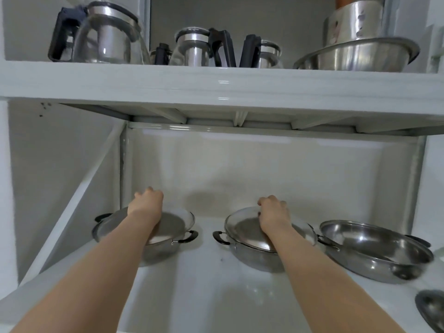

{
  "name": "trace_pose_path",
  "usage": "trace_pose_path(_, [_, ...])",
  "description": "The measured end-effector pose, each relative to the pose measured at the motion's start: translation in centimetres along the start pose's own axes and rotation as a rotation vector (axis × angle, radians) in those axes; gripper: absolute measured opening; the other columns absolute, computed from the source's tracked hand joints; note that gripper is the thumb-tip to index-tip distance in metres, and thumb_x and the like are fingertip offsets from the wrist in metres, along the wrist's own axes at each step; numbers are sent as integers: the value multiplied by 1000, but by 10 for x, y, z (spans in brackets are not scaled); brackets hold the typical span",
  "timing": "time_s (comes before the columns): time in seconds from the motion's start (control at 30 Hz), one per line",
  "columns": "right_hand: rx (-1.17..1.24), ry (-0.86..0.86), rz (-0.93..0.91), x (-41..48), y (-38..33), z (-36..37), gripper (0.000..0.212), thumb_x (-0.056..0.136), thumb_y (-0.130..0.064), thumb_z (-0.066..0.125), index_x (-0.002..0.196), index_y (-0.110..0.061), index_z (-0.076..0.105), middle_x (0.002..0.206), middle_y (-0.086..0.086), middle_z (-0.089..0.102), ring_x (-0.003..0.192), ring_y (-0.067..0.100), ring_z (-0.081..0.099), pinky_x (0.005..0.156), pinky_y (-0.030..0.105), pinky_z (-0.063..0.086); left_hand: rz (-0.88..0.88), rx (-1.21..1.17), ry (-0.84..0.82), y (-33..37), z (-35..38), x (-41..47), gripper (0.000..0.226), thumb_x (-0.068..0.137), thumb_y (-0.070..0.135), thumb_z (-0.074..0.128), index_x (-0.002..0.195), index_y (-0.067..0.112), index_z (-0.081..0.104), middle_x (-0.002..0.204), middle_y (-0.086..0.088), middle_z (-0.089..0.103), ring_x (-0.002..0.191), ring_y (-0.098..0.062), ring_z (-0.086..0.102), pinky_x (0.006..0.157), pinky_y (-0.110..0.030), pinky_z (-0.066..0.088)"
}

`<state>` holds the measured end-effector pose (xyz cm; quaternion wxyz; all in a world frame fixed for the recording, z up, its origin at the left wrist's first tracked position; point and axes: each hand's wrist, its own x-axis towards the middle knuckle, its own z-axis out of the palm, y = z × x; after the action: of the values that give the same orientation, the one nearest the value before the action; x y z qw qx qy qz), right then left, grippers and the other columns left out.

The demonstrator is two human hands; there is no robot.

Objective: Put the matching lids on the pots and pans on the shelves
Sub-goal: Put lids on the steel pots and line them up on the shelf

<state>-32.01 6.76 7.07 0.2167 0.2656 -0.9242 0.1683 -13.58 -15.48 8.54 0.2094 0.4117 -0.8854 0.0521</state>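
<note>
Three steel two-handled pans stand in a row on the lower white shelf (204,284). The left pan (163,248) carries a glass lid (177,221), and my left hand (146,200) is closed over the lid's top, hiding the knob. The middle pan (249,258) has a glass lid (242,227) lying slightly tilted on it; my right hand (274,212) grips its knob. The right pan (374,251) is uncovered and leans to one side.
The upper shelf (216,85) holds several glass jugs (108,37) with black handles and stacked steel bowls and a pot (358,51). Its underside hangs low over my hands. Part of another lid or pan (430,308) shows at the lower right edge.
</note>
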Motion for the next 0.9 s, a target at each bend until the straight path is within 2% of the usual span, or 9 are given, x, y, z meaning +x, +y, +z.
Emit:
trace_pose_path(0.27, [41,-46,-7,25,7,17,37,94,-5,42,128,-13,55,130,9,51,120,33,43,100,37,39,-71,26,6,-9,21,14,35,92,-5,38,120,6,54,125,-12,48,120,-34,43,93,-42,47])
trace_pose_path(0.63, [-9,-64,-16,27,10,30,36,94,-6,42,127,-14,54,129,8,50,119,33,43,99,36,40,-18,-17,5,-13,38,29,33,89,-9,38,111,3,58,119,-13,51,118,-34,44,91,-42,49])
trace_pose_path(0.9, [-29,-64,-27,25,11,31,33,95,-9,44,125,-15,55,128,8,52,117,33,45,98,36,41,1,-24,21,-18,46,33,31,91,-5,41,114,5,59,120,-13,53,117,-35,46,89,-43,49])
